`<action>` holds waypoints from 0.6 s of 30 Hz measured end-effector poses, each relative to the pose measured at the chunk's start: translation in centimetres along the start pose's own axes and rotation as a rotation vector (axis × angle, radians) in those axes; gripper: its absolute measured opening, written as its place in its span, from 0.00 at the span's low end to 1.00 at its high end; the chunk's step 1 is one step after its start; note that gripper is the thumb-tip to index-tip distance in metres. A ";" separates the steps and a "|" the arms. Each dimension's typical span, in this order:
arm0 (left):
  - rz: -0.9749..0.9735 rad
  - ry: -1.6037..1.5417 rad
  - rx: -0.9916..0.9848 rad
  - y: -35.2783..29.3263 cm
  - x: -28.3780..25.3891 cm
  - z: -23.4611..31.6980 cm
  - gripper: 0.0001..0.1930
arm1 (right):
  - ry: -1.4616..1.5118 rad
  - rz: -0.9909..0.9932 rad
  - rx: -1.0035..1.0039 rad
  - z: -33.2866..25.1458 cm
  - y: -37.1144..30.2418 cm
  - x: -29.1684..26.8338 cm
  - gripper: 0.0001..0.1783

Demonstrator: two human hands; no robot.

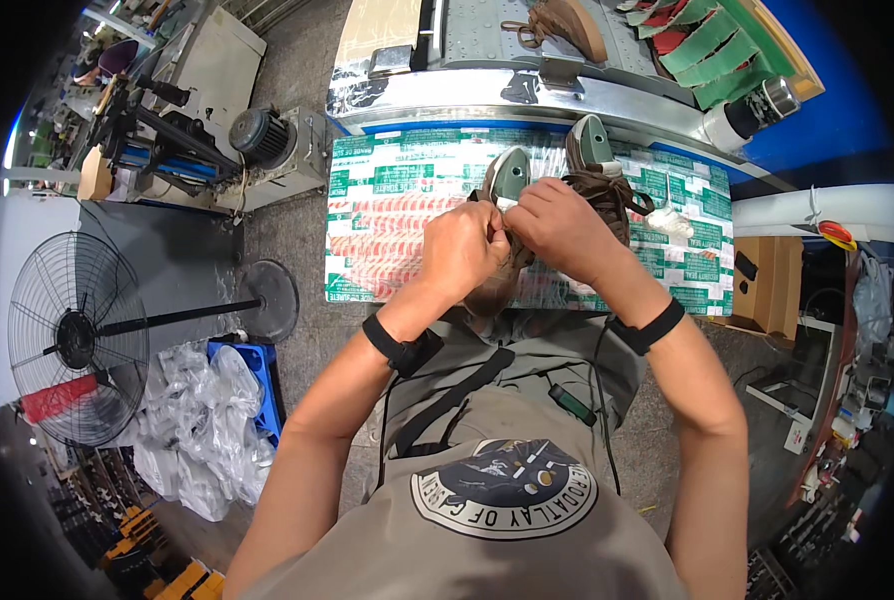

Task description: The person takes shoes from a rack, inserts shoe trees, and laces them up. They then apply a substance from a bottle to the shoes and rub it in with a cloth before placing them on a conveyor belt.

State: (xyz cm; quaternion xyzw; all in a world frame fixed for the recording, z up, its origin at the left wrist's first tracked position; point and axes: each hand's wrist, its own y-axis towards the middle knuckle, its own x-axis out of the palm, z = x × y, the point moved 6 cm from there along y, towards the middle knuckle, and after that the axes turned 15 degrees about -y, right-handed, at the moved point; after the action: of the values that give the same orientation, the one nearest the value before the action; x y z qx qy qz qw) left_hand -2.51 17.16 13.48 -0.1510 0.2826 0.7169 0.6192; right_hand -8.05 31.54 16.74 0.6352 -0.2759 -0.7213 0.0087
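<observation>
Both hands close their grip on one brown lace-up shoe with a grey-green insole (507, 185), held just above the near edge of the bench (387, 215), whose top is covered in green, white and red printed sheeting. Seen from the head camera, the left hand (464, 250) wraps its fingers around the shoe's near end from the left, while the right hand (559, 225) pinches the upper from the right, the two hands touching each other over the shoe so that most of it is hidden; only the toe end and the insole show beyond the knuckles. Whether the fingers hold laces or the upper itself cannot be told. A second brown shoe with the same grey-green insole (597, 160) lies just beside it on the bench, to the right, its dark laces spread loose next to the right hand. Each wrist wears a black strap. Beyond the bench runs a metal conveyor (487, 90) carrying a further brown shoe with a tan sole (565, 22), and green and red cut pieces (712, 40) lie at the far right. On the floor to the left stand a black wire-caged fan (72, 340), a heap of clear plastic bags (202, 420) and a blue crate (257, 385).
</observation>
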 end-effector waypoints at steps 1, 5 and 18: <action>-0.001 0.002 -0.001 0.1 -0.2 0.0 0.05 | -0.016 0.015 -0.093 -0.3 0.4 -0.2 0.08; -0.065 -0.106 -0.142 0.3 -0.2 -0.7 0.05 | -0.062 0.011 -0.254 -0.8 0.8 0.2 0.07; 0.141 -0.729 -0.411 -1.7 2.1 -5.4 0.04 | 0.266 0.107 0.251 0.1 -0.5 1.3 0.09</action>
State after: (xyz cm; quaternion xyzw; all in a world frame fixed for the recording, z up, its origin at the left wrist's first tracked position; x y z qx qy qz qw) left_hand -2.00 15.73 7.63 0.0117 -0.0940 0.8055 0.5849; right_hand -8.26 31.56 15.36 0.7054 -0.3936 -0.5895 0.0043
